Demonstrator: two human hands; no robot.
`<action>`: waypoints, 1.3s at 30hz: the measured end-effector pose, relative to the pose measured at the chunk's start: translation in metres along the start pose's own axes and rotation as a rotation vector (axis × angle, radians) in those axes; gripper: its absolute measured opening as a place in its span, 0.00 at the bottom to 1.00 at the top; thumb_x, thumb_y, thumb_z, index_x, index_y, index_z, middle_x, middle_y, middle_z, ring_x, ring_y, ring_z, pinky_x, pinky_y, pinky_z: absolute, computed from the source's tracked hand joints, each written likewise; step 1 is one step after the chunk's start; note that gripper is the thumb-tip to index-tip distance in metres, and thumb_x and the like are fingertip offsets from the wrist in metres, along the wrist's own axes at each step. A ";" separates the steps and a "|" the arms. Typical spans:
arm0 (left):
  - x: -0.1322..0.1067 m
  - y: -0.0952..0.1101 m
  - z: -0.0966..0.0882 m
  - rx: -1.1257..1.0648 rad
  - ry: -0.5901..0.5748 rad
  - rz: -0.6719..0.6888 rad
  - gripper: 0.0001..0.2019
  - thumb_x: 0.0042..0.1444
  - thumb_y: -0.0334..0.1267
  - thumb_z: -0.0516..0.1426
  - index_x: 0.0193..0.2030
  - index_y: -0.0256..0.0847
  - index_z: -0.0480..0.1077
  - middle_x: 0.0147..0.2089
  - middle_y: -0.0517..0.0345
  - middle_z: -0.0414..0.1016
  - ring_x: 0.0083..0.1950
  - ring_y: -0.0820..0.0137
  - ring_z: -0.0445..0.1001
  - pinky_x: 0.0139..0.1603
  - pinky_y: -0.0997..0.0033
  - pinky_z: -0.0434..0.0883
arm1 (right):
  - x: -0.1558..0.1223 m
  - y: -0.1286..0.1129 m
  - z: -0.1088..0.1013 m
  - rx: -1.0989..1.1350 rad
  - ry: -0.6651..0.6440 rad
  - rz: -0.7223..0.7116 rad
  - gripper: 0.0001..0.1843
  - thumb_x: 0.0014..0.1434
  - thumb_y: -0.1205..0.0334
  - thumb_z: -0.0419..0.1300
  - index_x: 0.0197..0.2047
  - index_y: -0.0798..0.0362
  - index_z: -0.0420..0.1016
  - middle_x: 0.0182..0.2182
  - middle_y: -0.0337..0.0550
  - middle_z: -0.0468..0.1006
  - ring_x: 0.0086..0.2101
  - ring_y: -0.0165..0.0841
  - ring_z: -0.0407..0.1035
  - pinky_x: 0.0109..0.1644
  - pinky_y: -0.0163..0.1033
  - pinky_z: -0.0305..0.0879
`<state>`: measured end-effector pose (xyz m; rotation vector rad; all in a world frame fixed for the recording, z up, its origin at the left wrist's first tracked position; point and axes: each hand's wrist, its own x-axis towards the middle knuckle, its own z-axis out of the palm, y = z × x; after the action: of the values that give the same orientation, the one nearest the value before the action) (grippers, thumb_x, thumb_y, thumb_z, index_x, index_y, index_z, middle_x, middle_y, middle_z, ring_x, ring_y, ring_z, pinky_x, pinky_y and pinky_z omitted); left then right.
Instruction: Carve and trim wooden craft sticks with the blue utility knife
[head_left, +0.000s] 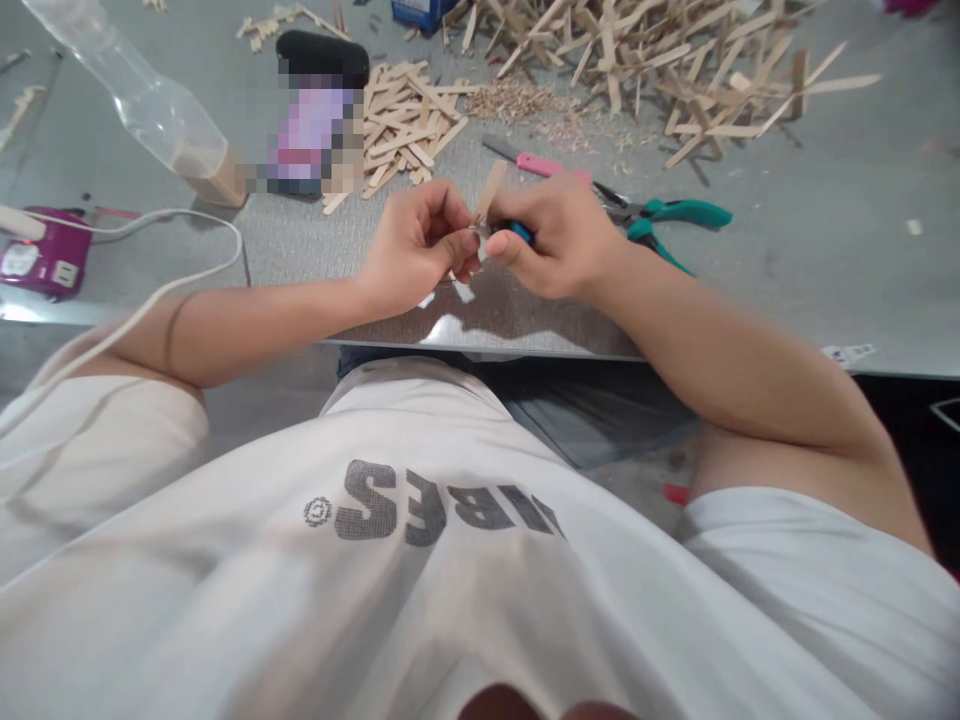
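Observation:
My left hand point(420, 245) and my right hand point(551, 235) meet over the near edge of the grey table point(787, 260). The left hand's fingers are pinched on a flat wooden stick point(491, 188) that points up and away. My right hand is closed round a small tool with a blue part point(521, 232), pressed against the stick's lower end. The tool's tip is hidden between the fingers.
Green-handled pliers point(667, 215) and a pink-handled knife point(536, 163) lie just behind my right hand. Piles of wooden sticks point(405, 125) and scraps point(660, 60) cover the far side. A clear plastic bottle point(150, 105), a purple device point(41, 255) with a white cable point(150, 300) sit left.

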<state>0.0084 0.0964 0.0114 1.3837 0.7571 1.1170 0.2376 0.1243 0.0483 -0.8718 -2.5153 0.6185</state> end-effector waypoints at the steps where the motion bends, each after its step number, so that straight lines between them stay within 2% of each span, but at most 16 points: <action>1: 0.001 -0.001 -0.001 0.002 -0.001 -0.007 0.26 0.65 0.51 0.80 0.35 0.50 0.66 0.26 0.68 0.80 0.25 0.75 0.75 0.28 0.69 0.74 | 0.000 0.000 -0.003 -0.028 0.024 -0.022 0.47 0.69 0.06 0.38 0.35 0.43 0.60 0.27 0.41 0.66 0.31 0.39 0.59 0.40 0.51 0.53; 4: 0.001 0.002 -0.003 0.023 0.002 -0.041 0.24 0.67 0.44 0.79 0.36 0.49 0.66 0.27 0.68 0.82 0.26 0.76 0.77 0.28 0.72 0.72 | -0.001 0.000 -0.007 -0.086 0.054 -0.071 0.46 0.72 0.08 0.35 0.33 0.43 0.55 0.25 0.39 0.61 0.29 0.38 0.56 0.38 0.51 0.52; 8: -0.003 0.011 -0.001 0.031 0.014 -0.058 0.23 0.69 0.40 0.77 0.36 0.49 0.64 0.27 0.68 0.82 0.28 0.74 0.81 0.29 0.72 0.73 | -0.001 0.002 -0.005 -0.083 0.056 -0.068 0.45 0.71 0.08 0.36 0.34 0.43 0.57 0.25 0.39 0.61 0.29 0.39 0.59 0.38 0.51 0.54; 13: -0.005 0.015 0.002 -0.053 -0.011 -0.021 0.24 0.63 0.43 0.81 0.36 0.47 0.68 0.26 0.68 0.82 0.26 0.73 0.81 0.27 0.72 0.71 | -0.001 0.003 -0.002 -0.087 0.070 -0.053 0.47 0.69 0.06 0.36 0.34 0.43 0.58 0.25 0.39 0.62 0.29 0.39 0.60 0.38 0.52 0.55; 18: -0.006 0.017 0.007 -0.008 0.113 -0.017 0.22 0.64 0.38 0.80 0.34 0.47 0.70 0.26 0.68 0.81 0.25 0.77 0.78 0.25 0.72 0.69 | -0.001 0.006 -0.006 -0.078 0.097 -0.019 0.47 0.67 0.04 0.38 0.36 0.42 0.61 0.26 0.40 0.65 0.31 0.40 0.60 0.40 0.52 0.56; 23: -0.011 0.022 0.009 0.063 0.154 -0.006 0.23 0.62 0.48 0.82 0.35 0.47 0.72 0.30 0.65 0.84 0.28 0.74 0.81 0.29 0.70 0.74 | 0.000 0.013 -0.004 -0.073 0.108 0.006 0.45 0.68 0.06 0.41 0.34 0.42 0.62 0.25 0.40 0.64 0.31 0.41 0.59 0.41 0.52 0.56; 27: -0.013 0.024 0.011 0.129 0.184 -0.070 0.25 0.62 0.53 0.81 0.35 0.47 0.70 0.32 0.62 0.85 0.31 0.71 0.82 0.31 0.68 0.75 | 0.001 0.012 -0.003 -0.097 0.124 -0.003 0.47 0.68 0.05 0.38 0.33 0.43 0.61 0.25 0.40 0.63 0.29 0.40 0.58 0.38 0.52 0.53; 30: -0.013 0.026 0.012 0.172 0.189 -0.107 0.24 0.64 0.51 0.80 0.36 0.46 0.70 0.33 0.61 0.85 0.33 0.69 0.85 0.33 0.68 0.77 | 0.001 0.007 -0.004 -0.110 0.094 0.008 0.47 0.68 0.05 0.35 0.33 0.42 0.59 0.24 0.39 0.61 0.27 0.40 0.55 0.36 0.52 0.51; 35: -0.011 0.024 0.011 0.176 0.207 -0.109 0.20 0.68 0.43 0.78 0.37 0.46 0.71 0.33 0.61 0.84 0.32 0.70 0.85 0.34 0.70 0.77 | 0.001 0.004 -0.004 -0.085 0.075 0.066 0.45 0.69 0.06 0.38 0.32 0.41 0.58 0.22 0.37 0.55 0.27 0.41 0.52 0.35 0.53 0.50; 39: -0.011 0.020 0.009 0.123 0.175 -0.061 0.21 0.63 0.42 0.81 0.34 0.47 0.72 0.31 0.64 0.84 0.31 0.70 0.84 0.32 0.70 0.76 | 0.002 0.017 0.000 -0.105 0.090 0.094 0.47 0.69 0.05 0.39 0.31 0.41 0.59 0.21 0.37 0.55 0.28 0.39 0.50 0.37 0.52 0.47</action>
<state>0.0101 0.0801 0.0293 1.3672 1.0023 1.1703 0.2444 0.1373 0.0400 -1.0377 -2.4555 0.4682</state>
